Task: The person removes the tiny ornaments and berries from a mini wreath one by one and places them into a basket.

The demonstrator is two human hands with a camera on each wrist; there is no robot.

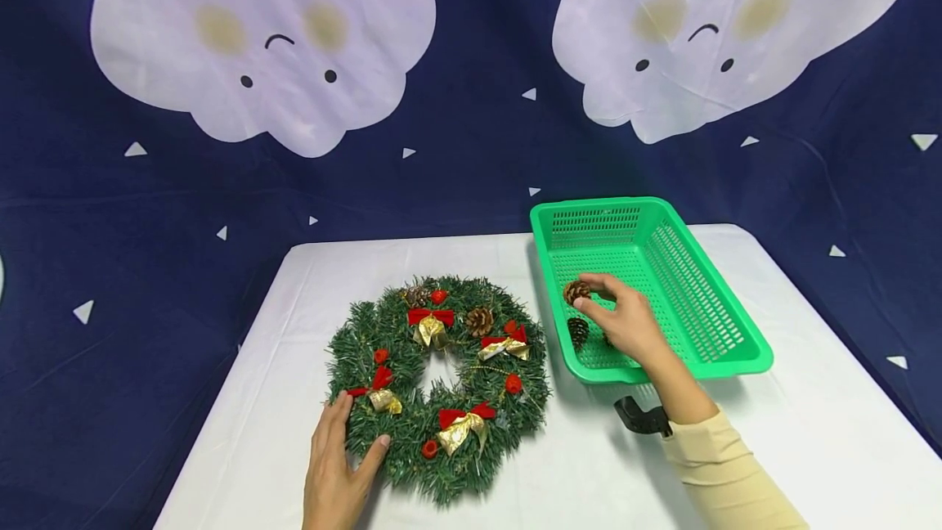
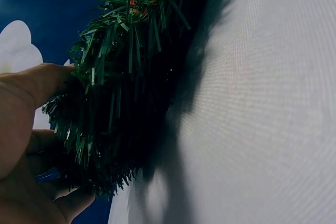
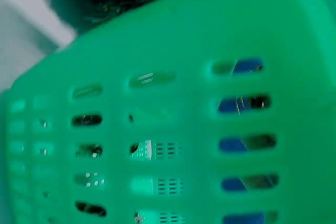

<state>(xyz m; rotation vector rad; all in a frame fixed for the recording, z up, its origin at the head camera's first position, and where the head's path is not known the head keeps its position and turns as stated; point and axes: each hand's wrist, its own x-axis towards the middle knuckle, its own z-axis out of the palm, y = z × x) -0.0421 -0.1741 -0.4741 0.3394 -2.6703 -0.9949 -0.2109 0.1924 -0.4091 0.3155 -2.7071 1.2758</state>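
Note:
A green tinsel wreath (image 1: 515,424) lies on the table, trimmed with red bows, gold bells, red berries and pine cones. My left hand (image 1: 338,464) holds its lower left edge, thumb on the near side and fingers along the outer side; the left wrist view shows the hand (image 2: 21,114) against the bristly wreath edge (image 2: 121,77). Over the green basket (image 1: 546,268), my right hand (image 1: 625,321) pinches a brown pine cone (image 1: 576,292) between thumb and fingers. Below it in the basket sits a darker pine cone (image 1: 578,332). Another is mostly hidden by the hand.
The white tablecloth (image 1: 589,464) carries wreath and basket, the basket at the right rear. A dark blue cloth (image 1: 478,170) with clouds hangs behind. A black wrist mount (image 1: 640,417) juts from my right wrist. Perforated basket wall (image 3: 184,51) fills the right wrist view.

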